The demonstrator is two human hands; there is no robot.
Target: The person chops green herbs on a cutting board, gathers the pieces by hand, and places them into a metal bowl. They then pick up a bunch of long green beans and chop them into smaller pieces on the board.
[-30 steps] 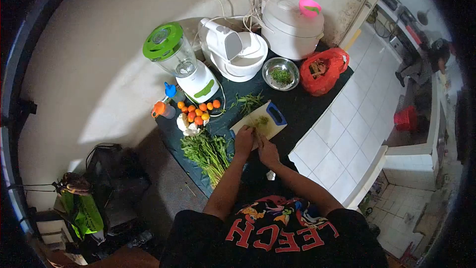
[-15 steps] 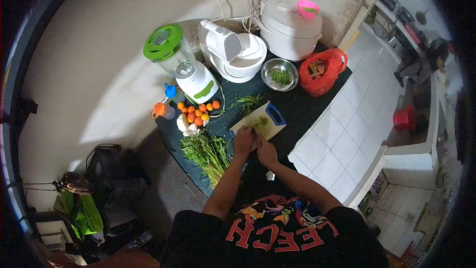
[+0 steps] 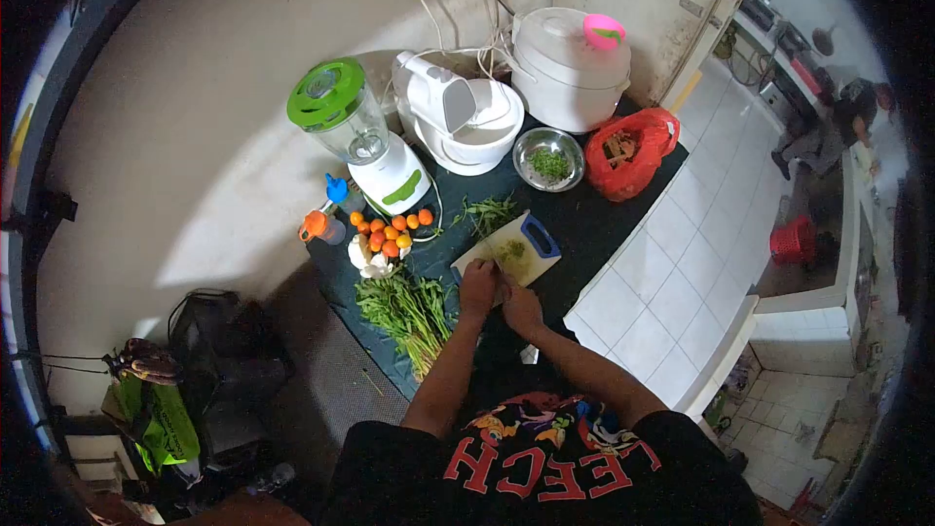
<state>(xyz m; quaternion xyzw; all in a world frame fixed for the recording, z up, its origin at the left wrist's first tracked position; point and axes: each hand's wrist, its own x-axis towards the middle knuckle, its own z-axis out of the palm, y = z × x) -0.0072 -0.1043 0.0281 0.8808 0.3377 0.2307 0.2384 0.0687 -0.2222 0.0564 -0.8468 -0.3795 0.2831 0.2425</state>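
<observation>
A white cutting board (image 3: 534,270) with a blue handle end lies on the dark table cover, with chopped greens (image 3: 512,249) on it. My left hand (image 3: 477,288) is closed at the board's near left edge. Close beside it, almost touching, my right hand (image 3: 522,306) is closed too, over the near edge. What the fingers hold is too small and hidden to name. A small heap of leafy sprigs (image 3: 489,214) lies just beyond the board. To the left of my forearm rests a large bunch of leafy greens (image 3: 404,317).
Orange-red tomatoes (image 3: 392,233), garlic bulbs (image 3: 370,258) and two capped bottles (image 3: 321,226) sit at left. Behind stand a blender (image 3: 390,170), a stand mixer (image 3: 467,127), a white cooker (image 3: 570,73), a steel bowl of chopped greens (image 3: 527,168) and a red bag (image 3: 623,175).
Both hands stay close together at the board's near edge, with only slight movement. The whole view has shifted a little, and the person in the far right background has changed posture slightly.
</observation>
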